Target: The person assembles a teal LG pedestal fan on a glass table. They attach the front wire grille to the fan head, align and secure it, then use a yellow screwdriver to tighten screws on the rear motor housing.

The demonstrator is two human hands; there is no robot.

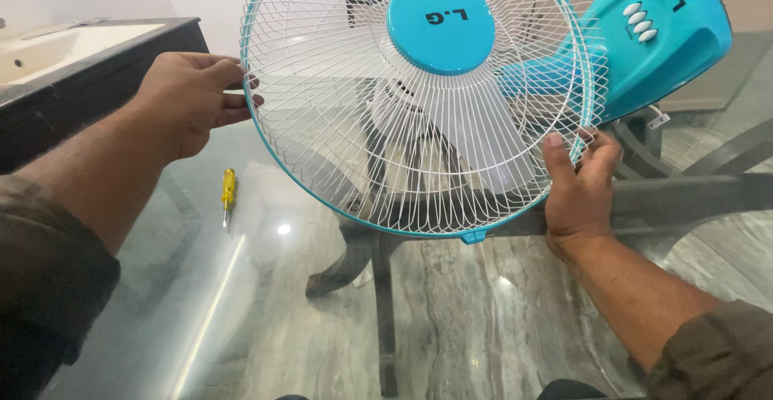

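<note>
A table fan lies tipped over a glass table [241, 319]. Its round white wire guard [338, 126] has a teal rim and a teal centre cap [440, 23]. White blades show behind the wires. My left hand [189, 98] grips the guard's left rim. My right hand [578, 182] pinches the rim at its lower right. The fan's teal base [668, 37], with several white buttons, points up to the right.
A small yellow-handled screwdriver [229, 193] lies on the glass to the left of the fan. A dark counter with a white sink [72, 49] stands at far left. Dark table legs and a marble floor show through the glass.
</note>
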